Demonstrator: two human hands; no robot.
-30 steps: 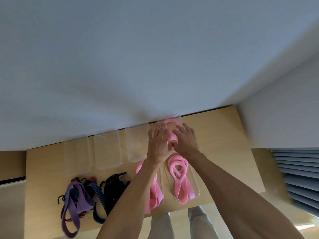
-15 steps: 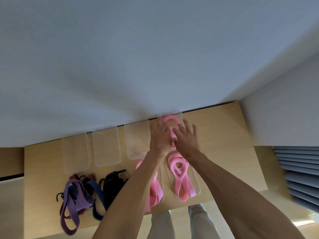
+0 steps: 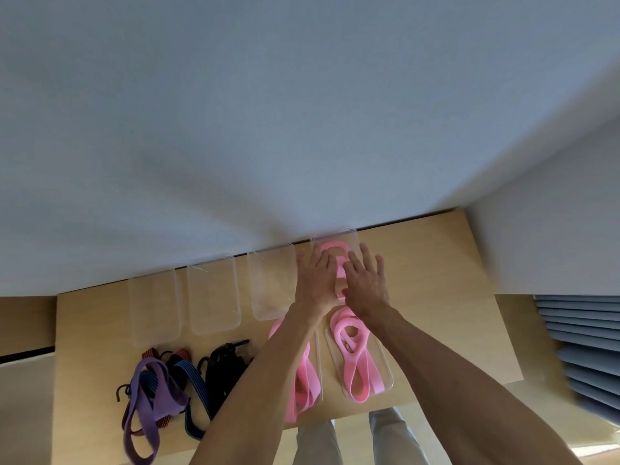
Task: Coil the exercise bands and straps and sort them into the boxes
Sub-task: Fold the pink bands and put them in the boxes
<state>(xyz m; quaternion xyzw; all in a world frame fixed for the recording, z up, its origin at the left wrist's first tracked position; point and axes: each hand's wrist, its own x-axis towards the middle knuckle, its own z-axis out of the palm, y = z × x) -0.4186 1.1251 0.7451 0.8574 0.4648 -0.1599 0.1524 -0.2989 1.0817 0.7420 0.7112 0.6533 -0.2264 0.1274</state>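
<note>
Already I'm pressing a third pink band (image 3: 330,247) into the far-right box (image 3: 350,233) with my left hand (image 3: 315,283) and right hand (image 3: 365,283), fingers flat and spread; three boxes (image 3: 211,297) are sitting empty, straps (image 3: 157,391) waiting uncoiled near the bench's (image 3: 436,263) front-left corner

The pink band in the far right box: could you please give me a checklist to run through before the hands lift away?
1. Pink band inside the far right box: ok.
2. Band coiled: cannot tell, hands cover most of it.
3. Left hand and right hand with straight fingers, gripping nothing: ok.
4. Empty boxes left, such as the middle one: ok.
5. Purple band and black strap sorted: not ok, loose on the table.
</note>
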